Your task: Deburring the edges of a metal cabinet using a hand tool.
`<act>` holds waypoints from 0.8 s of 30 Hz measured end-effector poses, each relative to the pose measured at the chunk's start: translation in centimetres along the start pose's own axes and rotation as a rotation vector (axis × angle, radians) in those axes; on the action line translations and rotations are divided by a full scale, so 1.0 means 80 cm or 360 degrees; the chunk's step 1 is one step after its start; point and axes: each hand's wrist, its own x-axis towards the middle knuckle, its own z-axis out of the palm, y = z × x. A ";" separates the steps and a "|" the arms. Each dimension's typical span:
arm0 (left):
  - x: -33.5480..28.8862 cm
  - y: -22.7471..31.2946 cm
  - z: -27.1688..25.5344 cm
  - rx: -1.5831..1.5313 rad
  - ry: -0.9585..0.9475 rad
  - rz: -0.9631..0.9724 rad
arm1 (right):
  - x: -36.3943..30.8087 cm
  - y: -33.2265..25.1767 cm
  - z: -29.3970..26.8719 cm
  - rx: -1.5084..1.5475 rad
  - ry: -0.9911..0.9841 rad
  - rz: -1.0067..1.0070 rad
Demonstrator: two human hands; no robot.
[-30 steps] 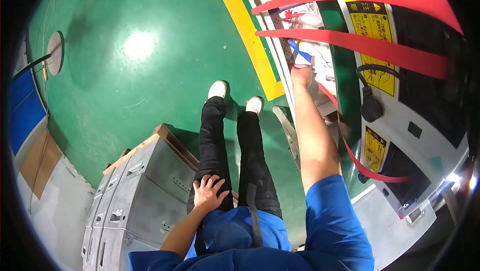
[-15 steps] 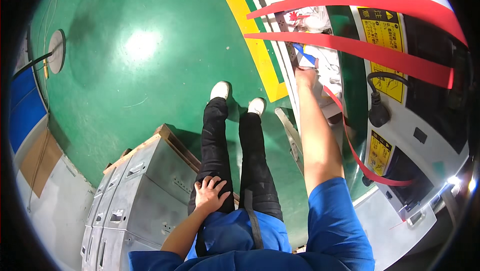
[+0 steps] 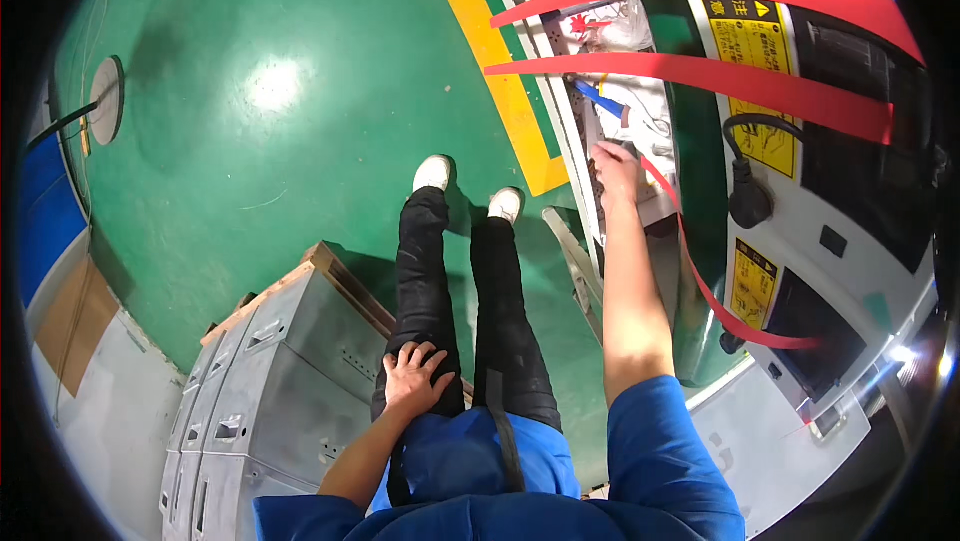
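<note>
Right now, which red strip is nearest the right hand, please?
The lowest red strip, narrow and curving down beside the right hand; the upper two are broader.

On the right, the white machine (image 3: 800, 219) carries two yellow warning labels. The far label (image 3: 745, 36) has a black header with large characters and a warning triangle, then rows of small black print and line drawings; a red strip (image 3: 690, 72) crosses it. The near label (image 3: 752, 291) is smaller, also yellow under a dark header, its fine print too small to read.
</note>
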 end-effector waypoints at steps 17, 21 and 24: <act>0.005 0.001 -0.010 0.0079 0.0197 0.0156 | -0.163 -0.006 -0.022 0.0487 -0.0536 0.0004; 0.010 0.000 -0.031 0.0123 0.0244 0.0200 | -0.238 -0.028 -0.040 0.0645 -0.0782 0.0090; 0.015 -0.005 -0.051 0.0065 0.0243 0.0219 | -0.303 -0.067 -0.054 0.0907 -0.0893 0.0197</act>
